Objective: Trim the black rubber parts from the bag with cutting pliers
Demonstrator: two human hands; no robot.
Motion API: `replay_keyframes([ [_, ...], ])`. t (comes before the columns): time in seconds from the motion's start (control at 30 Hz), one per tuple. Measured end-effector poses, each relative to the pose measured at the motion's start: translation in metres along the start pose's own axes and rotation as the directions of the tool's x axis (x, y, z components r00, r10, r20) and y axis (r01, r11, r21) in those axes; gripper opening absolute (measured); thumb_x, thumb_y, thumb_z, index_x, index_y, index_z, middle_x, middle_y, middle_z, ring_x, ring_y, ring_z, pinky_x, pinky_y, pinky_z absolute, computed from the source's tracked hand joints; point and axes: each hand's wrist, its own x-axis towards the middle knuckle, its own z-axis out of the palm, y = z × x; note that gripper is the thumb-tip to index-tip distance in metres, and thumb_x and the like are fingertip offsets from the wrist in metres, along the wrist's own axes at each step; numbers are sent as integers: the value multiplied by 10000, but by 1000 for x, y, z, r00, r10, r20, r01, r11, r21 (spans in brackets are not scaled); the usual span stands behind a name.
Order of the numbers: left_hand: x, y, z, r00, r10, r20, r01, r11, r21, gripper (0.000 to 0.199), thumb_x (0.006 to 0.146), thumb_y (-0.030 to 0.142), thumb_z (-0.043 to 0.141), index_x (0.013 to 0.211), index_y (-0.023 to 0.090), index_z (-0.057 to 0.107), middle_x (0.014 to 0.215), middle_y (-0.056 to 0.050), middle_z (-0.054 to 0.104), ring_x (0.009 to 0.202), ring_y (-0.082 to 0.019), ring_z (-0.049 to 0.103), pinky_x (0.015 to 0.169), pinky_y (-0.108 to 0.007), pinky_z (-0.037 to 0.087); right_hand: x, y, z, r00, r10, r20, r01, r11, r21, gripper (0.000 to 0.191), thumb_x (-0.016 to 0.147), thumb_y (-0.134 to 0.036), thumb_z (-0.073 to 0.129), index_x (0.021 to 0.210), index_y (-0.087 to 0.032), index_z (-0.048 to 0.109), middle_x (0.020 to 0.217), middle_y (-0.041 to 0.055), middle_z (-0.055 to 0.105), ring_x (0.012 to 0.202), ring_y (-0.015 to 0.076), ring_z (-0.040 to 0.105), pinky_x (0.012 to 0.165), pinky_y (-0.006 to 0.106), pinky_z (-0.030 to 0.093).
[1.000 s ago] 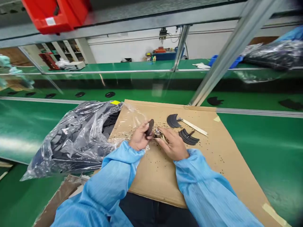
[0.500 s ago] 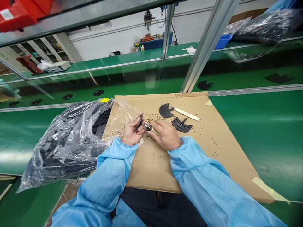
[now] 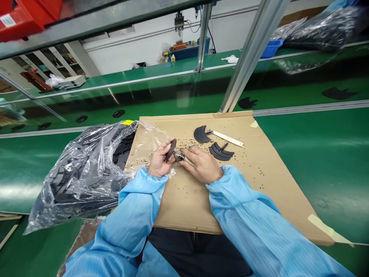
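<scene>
My left hand (image 3: 162,157) grips a thin dark rounded plastic piece (image 3: 171,150), held tilted on edge above the cardboard. My right hand (image 3: 202,164) is closed around a pair of nippers (image 3: 180,155) with pale handles; their metal jaws point left, close to the piece. I cannot tell whether the jaws touch it. Right of the hands lie a stack of black curved pieces (image 3: 201,134) and another black curved stack (image 3: 221,152). A cream-handled tool (image 3: 226,138) rests beside the upper stack. Many tiny black bits are scattered about the cardboard sheet (image 3: 184,211).
A clear plastic bag (image 3: 83,165) full of black pieces lies on the left, its mouth reaching onto the cardboard. Beyond the cardboard runs a green conveyor belt (image 3: 161,94) with several dark pieces on it. A metal post (image 3: 245,61) rises at its near edge.
The dark piece in my left hand has turned so more of its flat face shows. The nippers have shifted very slightly; both hands keep nearly the same place.
</scene>
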Motion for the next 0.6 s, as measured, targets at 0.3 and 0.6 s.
replay_keyframes([
  [0.3,0,-2,1,999,21,-36,-19,999,41,289,786,65,593,1064,125,644,733,-20,589,398,-35,299,366,-171,229,1,-6,-6,991,74,110,-64,994,-87,330,942,-272,570,1260,-185,587,1031,77,613,913,215,570,801,297,454],
  [0.6,0,-5,2,994,91,-61,-90,996,22,305,764,82,649,1061,148,629,781,-11,603,414,-36,336,361,-163,240,-3,-6,-3,994,80,69,-75,995,-68,336,948,-303,559,1269,-208,585,1055,61,637,908,205,604,731,279,460],
])
